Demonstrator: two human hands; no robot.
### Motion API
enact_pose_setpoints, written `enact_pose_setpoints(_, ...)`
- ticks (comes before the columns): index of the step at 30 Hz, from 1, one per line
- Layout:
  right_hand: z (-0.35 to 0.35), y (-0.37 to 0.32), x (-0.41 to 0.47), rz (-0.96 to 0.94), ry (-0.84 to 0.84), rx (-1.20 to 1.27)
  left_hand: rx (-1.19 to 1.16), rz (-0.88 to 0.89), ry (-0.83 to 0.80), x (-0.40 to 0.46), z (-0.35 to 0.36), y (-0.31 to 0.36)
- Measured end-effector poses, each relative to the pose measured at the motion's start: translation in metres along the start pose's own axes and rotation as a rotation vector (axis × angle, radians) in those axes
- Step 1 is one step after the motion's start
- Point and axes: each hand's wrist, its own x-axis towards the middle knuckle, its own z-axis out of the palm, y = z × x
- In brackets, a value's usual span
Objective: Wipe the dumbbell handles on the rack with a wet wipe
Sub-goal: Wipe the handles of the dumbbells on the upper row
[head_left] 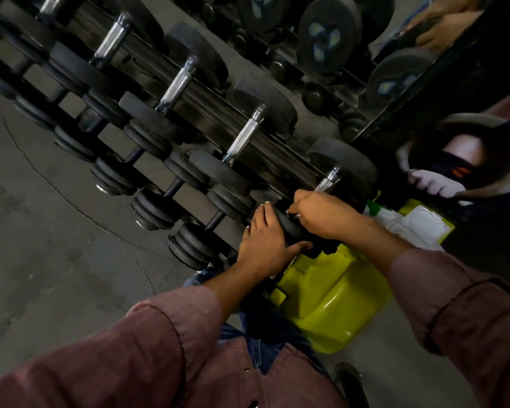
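Note:
A black rack (pixel 280 160) carries a row of black dumbbells with chrome knurled handles, such as one handle (pixel 243 139). At the row's near right end, my right hand (pixel 321 214) is closed around the last dumbbell's handle (pixel 329 182), and only the handle's far end shows past my knuckles. My left hand (pixel 265 242) grips that dumbbell's near black head (pixel 292 228). No wet wipe shows in either hand; whatever is under my right palm is hidden. A wet wipe pack (pixel 415 222) with a white lid lies just right of my right wrist.
A lower row of smaller black dumbbells (pixel 156 207) runs along the rack front. A yellow-green rack foot (pixel 330 298) sits below my hands. Round weight plates (pixel 327 36) stand behind the rack, with a mirror (pixel 454 30) at the upper right. Grey concrete floor (pixel 56 245) lies to the left.

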Motion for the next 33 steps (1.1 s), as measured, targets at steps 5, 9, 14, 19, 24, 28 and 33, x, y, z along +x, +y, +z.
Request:
enact_pose_setpoints(5,0.001,-0.011,0.007,0.104,0.03,-0.071,0.006,0.007,0.002,0.001,0.001,0.0)
enact_pose_setpoints(9,0.0,-0.013,0.01,0.154,0.032,0.019,0.005,0.006,0.0,0.001,0.001,0.0)
enact_pose_setpoints(14,0.023,0.003,-0.011,0.112,0.151,0.294,0.016,0.012,0.002,0.0,0.001,0.0)
enact_pose_setpoints(19,0.048,0.005,-0.03,0.231,0.302,0.619,0.019,0.012,0.01,0.001,0.003,-0.002)
enact_pose_setpoints(24,0.063,-0.01,-0.027,0.581,0.518,0.863,0.025,0.001,0.01,0.002,0.003,-0.001)
enact_pose_setpoints(28,0.075,-0.013,-0.022,0.751,0.573,1.184,0.027,0.001,0.008,0.002,0.004,-0.001)
enact_pose_setpoints(33,0.081,-0.013,-0.017,0.74,0.553,1.585,0.024,-0.009,0.014,0.002,0.004,-0.001)
